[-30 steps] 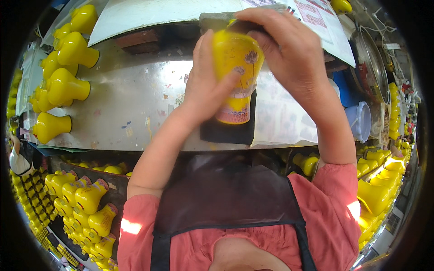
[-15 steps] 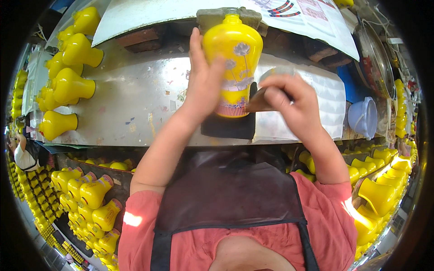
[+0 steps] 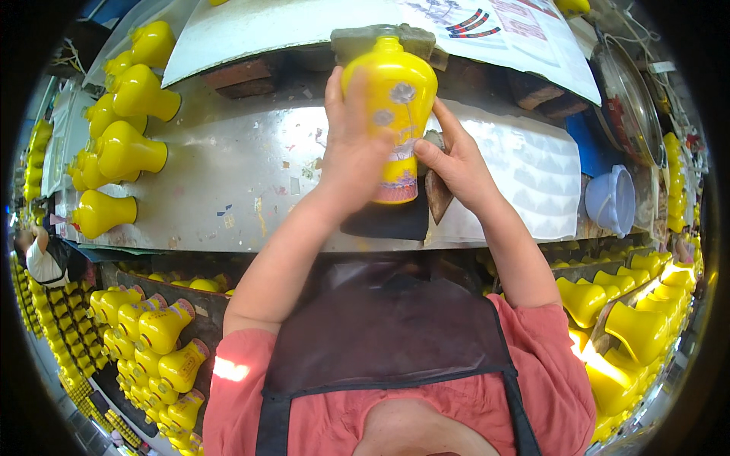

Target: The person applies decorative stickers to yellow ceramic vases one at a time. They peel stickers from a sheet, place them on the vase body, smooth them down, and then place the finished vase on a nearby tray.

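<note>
And here we are, both hands on the yellow vase [image 3: 407, 118], sitting right between them, its neck at the far end by a grey block [image 3: 423, 39] and its patterned base over a black pad [image 3: 395, 225]. I can't tell from here whether it lies flat or leans. On the vase's left side, the left hand [image 3: 346, 156] is a blur, thumb across the front; how tightly those fingers close, I can't tell. On its right side, the right hand [image 3: 456, 163] is crisp: thumb on the front edge, fingers along the flank, the vase caught between. A brown flat piece [image 3: 437, 196] juts out below that palm, just beside the vase's lower body, though whether the hand grips it is hidden. I'd call this the steadying and smoothing step, with the lotus pattern [image 3: 402, 93] facing up. The next move, to my eye, calls for even pressure from both sides and a light thumb, so nothing printed wrinkles. Right of the vase lie white sheets [image 3: 521, 178]; well to its left, plain yellow vases [image 3: 125, 150] line the metal table [image 3: 239, 156].
</note>
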